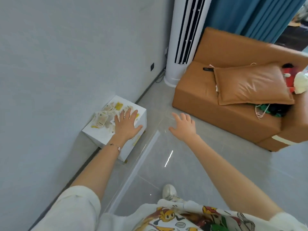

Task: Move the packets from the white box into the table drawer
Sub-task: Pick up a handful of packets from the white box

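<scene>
- The white box (98, 135) stands on the grey tiled floor (208, 165), just beside the pale wall (66, 55).
- The packets (102, 118), cream with yellow print, lie in a loose heap on the box's upper face, mostly toward its far and left parts. One brighter yellow packet (119, 105) lies near the far edge.
- Whether the packets sit in a shallow recess or on a flat lid cannot be told.
- The left hand (126, 125) is spread palm down over the near-right part of the box top. Its fingers are straight and splayed, grasping nothing, and their tips reach over the edge of the heap. Whether the palm presses the box or hovers just above it cannot be told.
- A thin bracelet (115, 145) circles the left wrist.
- The right hand (182, 126) is released too, its fingers fanned out and empty, held over the floor to the right of the box and apart from it.
- A white shoe (169, 190) shows on the floor below, between the two forearms.
- A tan sofa (208, 97) fills the right side, with a matching cushion (250, 84) lying on its seat and plush toys (299, 81) at the frame's edge.
- A white tower air conditioner (181, 39) stands in the corner between the wall and the sofa, with a blue curtain (250, 14) behind it.
</scene>
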